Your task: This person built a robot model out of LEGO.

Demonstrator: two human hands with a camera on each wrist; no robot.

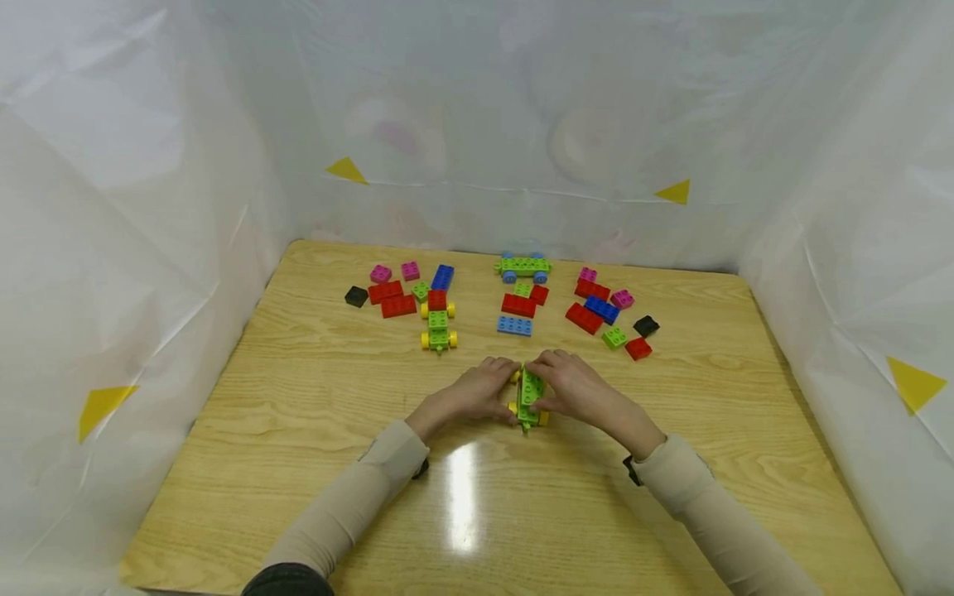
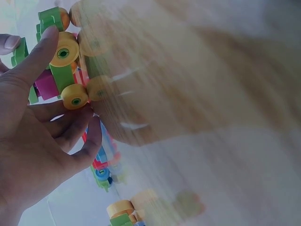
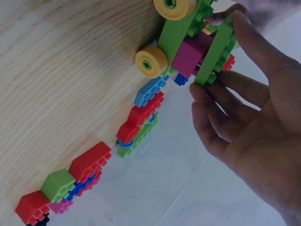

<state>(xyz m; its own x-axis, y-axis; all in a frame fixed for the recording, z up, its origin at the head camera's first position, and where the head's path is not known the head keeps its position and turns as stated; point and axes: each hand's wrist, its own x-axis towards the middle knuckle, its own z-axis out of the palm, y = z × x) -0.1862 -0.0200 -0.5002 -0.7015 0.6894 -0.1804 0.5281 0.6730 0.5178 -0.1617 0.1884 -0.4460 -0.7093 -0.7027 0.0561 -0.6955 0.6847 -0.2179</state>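
A green toy car base (image 1: 526, 419) with yellow wheels stands on the table between both hands. On it sits a magenta brick (image 3: 190, 55), seen from the side in the right wrist view. A long green brick (image 3: 215, 52) lies over the magenta brick. My right hand (image 1: 580, 389) pinches this green brick between thumb and fingertips. From the other side my left hand (image 1: 479, 392) holds the car base, its thumb near one end and its fingers by a yellow wheel (image 2: 75, 96) at the other. The fingers partly hide the far end in the head view.
Behind the hands stand a second yellow-wheeled car base (image 1: 438, 329) and a blue-wheeled one (image 1: 524, 266). Around them lie red bricks (image 1: 518, 305), a light blue brick (image 1: 515, 325), black bricks (image 1: 646, 325) and several others. White sheeting (image 1: 477, 124) surrounds the table (image 1: 313, 463).
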